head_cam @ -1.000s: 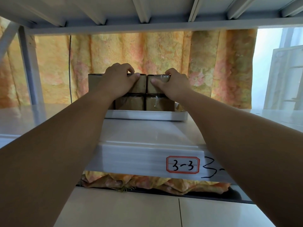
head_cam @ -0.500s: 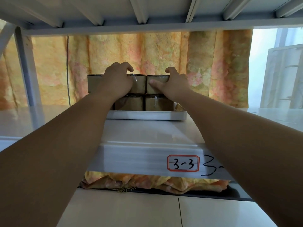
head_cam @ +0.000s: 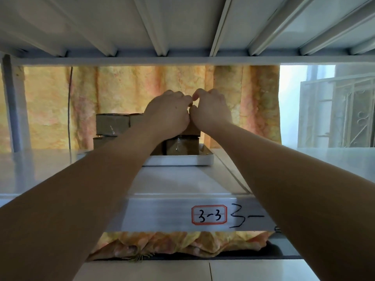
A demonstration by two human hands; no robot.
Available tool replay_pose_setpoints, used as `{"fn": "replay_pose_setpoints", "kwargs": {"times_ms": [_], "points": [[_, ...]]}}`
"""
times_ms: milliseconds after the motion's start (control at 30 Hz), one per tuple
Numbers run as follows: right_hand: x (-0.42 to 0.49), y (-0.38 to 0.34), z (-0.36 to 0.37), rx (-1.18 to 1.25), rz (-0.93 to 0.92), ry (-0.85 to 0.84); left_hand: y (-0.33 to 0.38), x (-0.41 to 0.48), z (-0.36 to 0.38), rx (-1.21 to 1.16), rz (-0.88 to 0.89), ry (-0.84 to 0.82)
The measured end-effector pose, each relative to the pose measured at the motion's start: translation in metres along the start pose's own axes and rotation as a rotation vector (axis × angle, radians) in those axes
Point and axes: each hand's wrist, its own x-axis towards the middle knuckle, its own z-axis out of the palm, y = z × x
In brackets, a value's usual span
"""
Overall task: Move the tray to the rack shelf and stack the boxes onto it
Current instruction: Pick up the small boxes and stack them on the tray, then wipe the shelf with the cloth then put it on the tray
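Note:
A white tray (head_cam: pixel 182 160) sits on the rack shelf (head_cam: pixel 178 185). Brown taped cardboard boxes stand on it in two layers. An upper left box (head_cam: pixel 112 123) and a lower right box (head_cam: pixel 181 147) show plainly. My left hand (head_cam: pixel 168 116) and my right hand (head_cam: pixel 211 112) are pressed together, knuckles touching. Their fingers curl over the top of the upper right box (head_cam: pixel 192 129). That box is mostly hidden under them, and my left forearm hides the tray's left part.
The upper shelf's ribbed underside (head_cam: pixel 182 27) hangs close above my hands. An orange patterned curtain (head_cam: pixel 121 94) hangs behind the rack, with a window (head_cam: pixel 334 110) at the right. A grey upright post (head_cam: pixel 12 102) stands at the left. The front beam carries a "3-3" label (head_cam: pixel 209 217).
My hands were apart on the two top front boxes. They have come together and risen over the right-hand top box. The view has dipped, so the shelf above fills more of the frame.

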Motion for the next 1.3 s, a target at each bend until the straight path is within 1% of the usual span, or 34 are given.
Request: {"fn": "replay_pose_setpoints", "kwargs": {"times_ms": [100,233,300,367,467,533,600,700,767,867,967,1100,1200,1233,1300], "points": [[-0.007,0.016,-0.017,-0.111,0.011,-0.095,0.029,0.007,-0.003,-0.005,0.002,-0.136],[-0.015,0.056,-0.043,-0.21,0.094,-0.216,0.078,0.015,-0.005,-0.021,0.017,-0.274],[-0.019,0.083,-0.059,-0.246,0.115,-0.252,0.111,0.021,-0.005,-0.067,-0.007,-0.289],[-0.027,0.113,-0.079,-0.248,0.161,-0.288,0.149,0.026,-0.006,-0.134,-0.047,-0.266],[-0.041,0.163,-0.114,-0.295,0.226,-0.342,0.209,0.03,-0.004,-0.173,-0.04,-0.251],[-0.049,0.199,-0.139,-0.328,0.266,-0.37,0.247,0.034,-0.003,-0.18,-0.03,-0.305],[-0.06,0.232,-0.166,-0.366,0.318,-0.393,0.286,0.038,-0.006,-0.206,-0.058,-0.354],[-0.074,0.282,-0.198,-0.407,0.356,-0.414,0.339,0.047,-0.008,-0.307,-0.102,-0.378],[-0.084,0.311,-0.218,-0.441,0.382,-0.432,0.372,0.054,-0.01,-0.35,-0.059,-0.404],[-0.098,0.349,-0.244,-0.478,0.45,-0.43,0.414,0.061,-0.008,-0.424,-0.018,-0.46],[-0.112,0.382,-0.265,-0.545,0.513,-0.402,0.445,0.061,-0.003,-0.49,-0.017,-0.513],[-0.13,0.422,-0.293,-0.672,0.63,-0.357,0.472,0.055,0.011,-0.486,0.007,-0.494],[-0.137,0.441,-0.307,-0.695,0.72,-0.336,0.483,0.052,0.015,-0.527,0.032,-0.448],[-0.139,0.444,-0.309,-0.708,0.727,-0.331,0.485,0.052,0.016,-0.534,0.043,-0.437],[-0.143,0.45,-0.316,-0.789,0.684,-0.263,0.489,0.053,0.016,-0.555,0.048,-0.417]]}}
